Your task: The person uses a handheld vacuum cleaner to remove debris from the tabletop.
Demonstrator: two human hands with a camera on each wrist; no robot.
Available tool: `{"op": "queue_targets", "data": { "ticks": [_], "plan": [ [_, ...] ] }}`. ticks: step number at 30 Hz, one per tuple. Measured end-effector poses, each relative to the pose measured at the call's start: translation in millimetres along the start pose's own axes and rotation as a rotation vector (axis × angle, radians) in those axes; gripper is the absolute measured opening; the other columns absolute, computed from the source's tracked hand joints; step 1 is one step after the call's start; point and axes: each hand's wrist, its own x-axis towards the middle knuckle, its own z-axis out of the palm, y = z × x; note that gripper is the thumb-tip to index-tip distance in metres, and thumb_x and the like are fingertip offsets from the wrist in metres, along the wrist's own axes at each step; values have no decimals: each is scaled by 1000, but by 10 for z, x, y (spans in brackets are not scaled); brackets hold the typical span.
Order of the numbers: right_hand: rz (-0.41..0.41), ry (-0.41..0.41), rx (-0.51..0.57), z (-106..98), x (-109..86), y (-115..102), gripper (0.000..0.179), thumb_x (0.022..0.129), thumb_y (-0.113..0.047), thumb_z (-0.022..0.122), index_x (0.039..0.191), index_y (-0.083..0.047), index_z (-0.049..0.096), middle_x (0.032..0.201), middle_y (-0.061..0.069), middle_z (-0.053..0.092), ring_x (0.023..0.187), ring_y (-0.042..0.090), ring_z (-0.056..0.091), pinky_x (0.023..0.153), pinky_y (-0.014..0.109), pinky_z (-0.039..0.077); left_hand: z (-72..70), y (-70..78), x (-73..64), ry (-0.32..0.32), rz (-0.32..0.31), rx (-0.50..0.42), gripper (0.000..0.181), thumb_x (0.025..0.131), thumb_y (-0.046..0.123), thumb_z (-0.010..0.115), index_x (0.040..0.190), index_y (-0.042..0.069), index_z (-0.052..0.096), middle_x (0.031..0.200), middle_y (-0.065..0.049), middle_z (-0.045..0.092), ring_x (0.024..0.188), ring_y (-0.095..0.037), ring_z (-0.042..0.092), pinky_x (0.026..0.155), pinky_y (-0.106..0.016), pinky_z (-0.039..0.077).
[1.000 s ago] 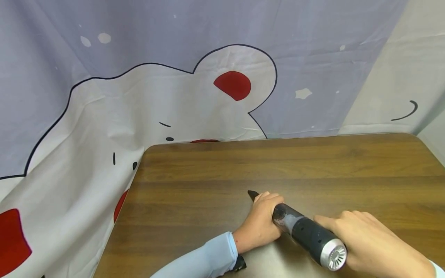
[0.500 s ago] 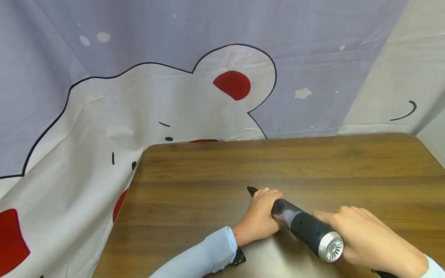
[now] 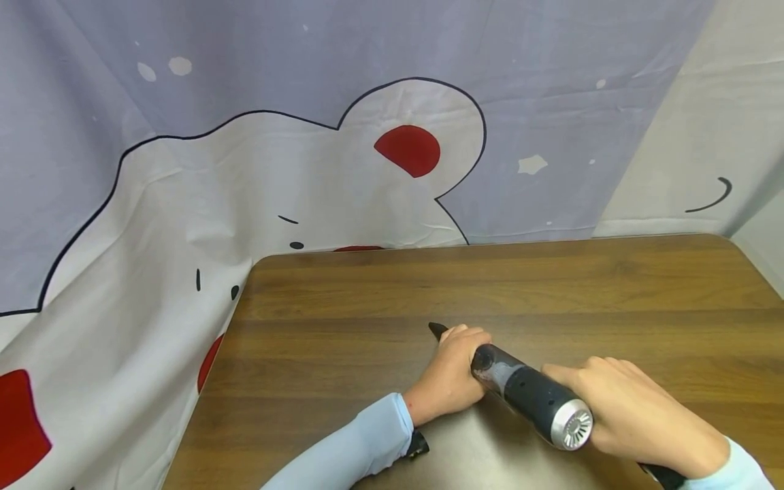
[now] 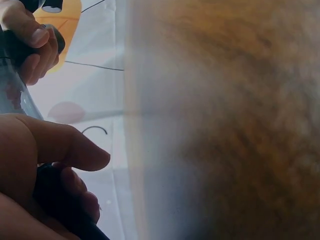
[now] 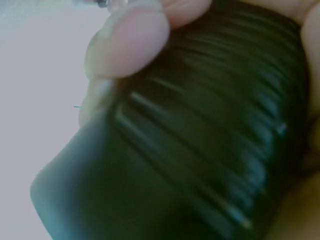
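Both hands hold a handheld vacuum cleaner above the table, tilted with its silver vented end toward me. My left hand curls round its front part, and the black nozzle tip sticks out beyond the fingers. On the other side, my right hand grips the handle, which the hand hides in the head view. The right wrist view shows fingers wrapped round that dark ribbed handle. Up close in the left wrist view, the see-through dust cup lies between the two hands.
A brown wood-grain table lies beneath the hands. Behind it and down its left side hangs a printed curtain in white, lilac and red. A pale wall borders the right side.
The vacuum cleaner and both hands have shifted slightly left and farther from me. Both grips stay the same.
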Motion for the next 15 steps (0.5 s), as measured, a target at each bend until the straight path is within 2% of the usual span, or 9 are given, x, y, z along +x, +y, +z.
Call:
{"op": "queue_targets", "data": {
  "ticks": [15],
  "plan": [
    [-30,94,-51,48,18,-26,44,61,-12,76,86,-30,44,56,-22,33,45,-2,31,40,21,29,-51,-66,5,-34,21,2,35,60,9,77,74,25,49,74,19,44,73,-3,39,79,-28,38]
  ]
}}
